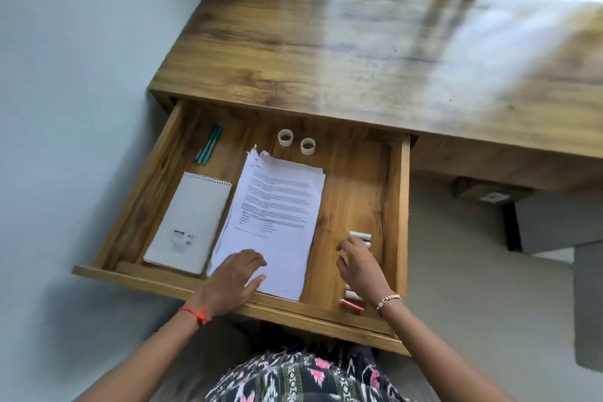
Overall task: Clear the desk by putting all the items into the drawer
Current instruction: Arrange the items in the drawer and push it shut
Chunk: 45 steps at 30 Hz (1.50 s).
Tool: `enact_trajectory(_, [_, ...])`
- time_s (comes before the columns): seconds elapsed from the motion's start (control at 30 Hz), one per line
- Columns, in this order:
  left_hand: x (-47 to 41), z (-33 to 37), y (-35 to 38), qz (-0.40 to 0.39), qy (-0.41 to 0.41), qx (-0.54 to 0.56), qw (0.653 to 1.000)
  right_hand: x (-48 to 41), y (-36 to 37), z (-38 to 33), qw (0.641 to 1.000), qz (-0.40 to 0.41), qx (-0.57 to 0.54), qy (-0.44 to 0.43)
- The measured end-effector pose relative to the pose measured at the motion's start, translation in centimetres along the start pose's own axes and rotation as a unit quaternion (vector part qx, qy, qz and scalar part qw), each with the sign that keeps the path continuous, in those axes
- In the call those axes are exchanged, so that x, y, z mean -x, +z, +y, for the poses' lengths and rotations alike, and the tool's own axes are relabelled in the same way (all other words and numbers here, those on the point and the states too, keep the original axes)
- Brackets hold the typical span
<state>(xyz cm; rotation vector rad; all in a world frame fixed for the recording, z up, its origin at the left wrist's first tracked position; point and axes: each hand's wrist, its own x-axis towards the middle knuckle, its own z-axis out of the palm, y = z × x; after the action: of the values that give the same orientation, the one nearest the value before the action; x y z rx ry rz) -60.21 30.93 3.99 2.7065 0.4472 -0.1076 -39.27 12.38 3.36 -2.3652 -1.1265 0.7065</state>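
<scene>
While flat — left grip (233,277) atop papers (277,206)

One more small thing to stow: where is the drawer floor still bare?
Bare wood shows between the paper stack and the drawer's right wall, running back past the tape rolls. A smaller patch lies between the pens and the rolls. Crowded: front right, where the right hand is over small white items, and the left, filled by the notepad.

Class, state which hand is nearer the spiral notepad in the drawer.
Left. The left hand rests on the papers beside the notepad; the right hand is farther right, past the papers.
</scene>
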Motion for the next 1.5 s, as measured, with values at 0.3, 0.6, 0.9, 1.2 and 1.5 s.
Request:
enact_trajectory(0.3, [3.5,-4.4,-0.9,-0.109,0.057,-0.031,0.992,4.1,6.6,-7.7,0.994,0.008,0.010,0.104])
enact_trajectory(0.6, [3.8,-5.1,-0.8,-0.113,0.087,-0.048,0.989,5.5,8.9,-9.9,0.991,0.053,0.076,0.099])
enact_trajectory(0.9, [2.2,-5.3,-0.8,-0.092,0.122,-0.095,0.984,4.0,8.5,-9.3,0.985,0.090,0.123,0.087])
enact_trajectory(1.2, [-4.5,-6.8,-2.3,-0.086,0.125,-0.113,0.982,-2.2,5.9,-8.0,0.980,0.111,0.148,0.078])
enact_trajectory(1.5, [-12.8,-8.9,-4.0,-0.022,0.174,-0.146,0.974,-9.3,1.4,-6.8,0.980,0.100,0.168,-0.034])
